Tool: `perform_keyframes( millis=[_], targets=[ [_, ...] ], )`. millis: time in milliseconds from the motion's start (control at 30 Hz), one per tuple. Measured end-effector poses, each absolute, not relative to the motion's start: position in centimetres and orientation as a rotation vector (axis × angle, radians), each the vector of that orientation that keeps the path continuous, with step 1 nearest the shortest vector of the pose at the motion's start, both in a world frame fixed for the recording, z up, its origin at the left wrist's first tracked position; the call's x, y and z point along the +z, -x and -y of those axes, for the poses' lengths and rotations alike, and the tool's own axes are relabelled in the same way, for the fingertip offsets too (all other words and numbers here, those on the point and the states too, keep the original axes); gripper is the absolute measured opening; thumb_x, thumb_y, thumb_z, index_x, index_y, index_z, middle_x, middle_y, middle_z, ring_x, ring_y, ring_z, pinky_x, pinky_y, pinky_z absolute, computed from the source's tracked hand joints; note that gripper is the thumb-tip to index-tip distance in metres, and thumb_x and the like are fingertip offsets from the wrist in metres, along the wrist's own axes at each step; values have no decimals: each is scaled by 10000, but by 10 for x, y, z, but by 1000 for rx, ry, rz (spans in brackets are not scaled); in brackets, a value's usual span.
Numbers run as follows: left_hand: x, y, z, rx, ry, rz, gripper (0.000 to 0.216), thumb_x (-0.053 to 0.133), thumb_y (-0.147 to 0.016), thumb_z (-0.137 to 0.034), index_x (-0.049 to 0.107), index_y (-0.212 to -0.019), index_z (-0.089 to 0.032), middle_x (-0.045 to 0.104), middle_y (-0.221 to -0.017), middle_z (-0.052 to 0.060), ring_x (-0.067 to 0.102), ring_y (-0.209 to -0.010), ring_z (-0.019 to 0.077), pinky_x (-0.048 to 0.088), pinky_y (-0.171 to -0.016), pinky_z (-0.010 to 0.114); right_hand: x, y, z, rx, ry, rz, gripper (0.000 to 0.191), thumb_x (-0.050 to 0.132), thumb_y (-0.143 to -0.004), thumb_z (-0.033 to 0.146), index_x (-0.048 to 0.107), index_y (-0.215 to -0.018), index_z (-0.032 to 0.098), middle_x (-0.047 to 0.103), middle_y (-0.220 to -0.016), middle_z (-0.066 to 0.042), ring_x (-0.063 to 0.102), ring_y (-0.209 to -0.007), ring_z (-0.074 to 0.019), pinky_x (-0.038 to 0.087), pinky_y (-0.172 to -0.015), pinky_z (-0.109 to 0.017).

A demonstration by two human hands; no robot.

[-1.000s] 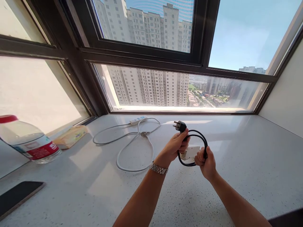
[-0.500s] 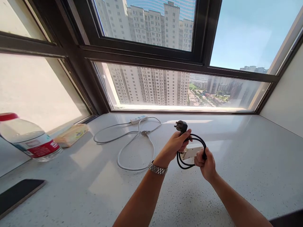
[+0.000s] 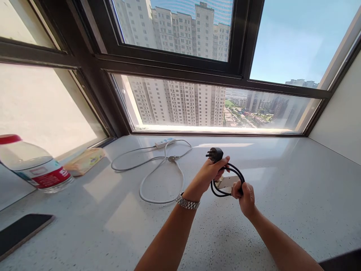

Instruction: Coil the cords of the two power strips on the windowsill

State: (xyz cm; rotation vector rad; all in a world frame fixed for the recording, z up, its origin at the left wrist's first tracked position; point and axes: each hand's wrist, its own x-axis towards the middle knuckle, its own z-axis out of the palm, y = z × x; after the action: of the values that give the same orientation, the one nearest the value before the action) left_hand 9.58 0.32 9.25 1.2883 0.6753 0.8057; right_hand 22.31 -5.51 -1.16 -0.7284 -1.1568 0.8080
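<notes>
Loop tightened since earlier frame, plug (image 3: 215, 154) dipped slightly, left hand (image 3: 210, 174) fisted on cable (image 3: 227, 180) just below plug, right hand (image 3: 244, 195) pinching loop's right side, white box (image 3: 225, 182) behind loop, all held above counter (image 3: 282, 195), white power strip (image 3: 165, 142) near window.

A black cord (image 3: 228, 180) is held in a small coil above the sill (image 3: 282, 195) by both hands. Its black plug (image 3: 214, 154) is gripped by the left hand (image 3: 210, 174), prongs pointing left; the opposite side of the loop is pinched in the right hand (image 3: 244, 195). A white block (image 3: 225, 182) is seen behind the coil. A white power strip (image 3: 165, 142) with looped cable, a bottle (image 3: 34, 165), a yellow packet (image 3: 84, 161) and a phone (image 3: 22, 230) are noted at left.
</notes>
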Motion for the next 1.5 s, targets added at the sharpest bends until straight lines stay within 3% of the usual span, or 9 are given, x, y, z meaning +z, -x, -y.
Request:
perform_keyframes(
  millis=[500,767,933,1200,1333,1500],
  targets=[
    [87,-100,-6,894,-1311,-777,557,690,-611,-665,538,-531,-135,346,-409,-55,208,-367,20,93,-384,206,-13,-221,57,798,727,1222,584,420,-861,670,455,-522,196,284,-446,55,231,-397,-77,189,-417,-249],
    [89,-100,-3,900,-1332,-759,544,684,-605,-665,535,-542,-145,307,-402,-77,199,-371,23,100,-388,211,-13,-221,57,785,706,1208,572,423,-874,652,435,-529,196,302,-465,48,256,-403,-78,189,-411,-240],
    [90,-102,-2,940,-1334,-760,542,697,-570,-661,500,-554,-156,461,-499,-27,248,-401,28,146,-398,214,-15,-218,59,707,718,1182,552,429,-883,631,443,-543,197,295,-462,49,256,-405,-79,196,-409,-238],
    [81,-106,-4,1169,-1661,-974,509,557,-723,-637,448,-531,-178,393,-503,-34,327,-488,82,266,-466,234,-24,-216,54,649,719,1305,560,382,-908,626,516,-582,190,291,-442,52,249,-388,-83,215,-384,-230],
    [79,-107,-2,1242,-1780,-1136,540,555,-732,-606,289,-498,-198,270,-472,-49,254,-489,80,232,-467,245,-25,-215,53,658,727,1394,562,345,-931,606,542,-611,188,380,-458,27,375,-406,-105,307,-409,-238],
    [82,-107,-1,1283,-1819,-1100,502,590,-710,-526,281,-489,-198,247,-475,-51,230,-498,78,226,-472,249,-20,-215,57,620,714,1565,559,326,-946,586,630,-705,182,604,-610,-48,576,-576,-171,442,-579,-299]
  ],
)
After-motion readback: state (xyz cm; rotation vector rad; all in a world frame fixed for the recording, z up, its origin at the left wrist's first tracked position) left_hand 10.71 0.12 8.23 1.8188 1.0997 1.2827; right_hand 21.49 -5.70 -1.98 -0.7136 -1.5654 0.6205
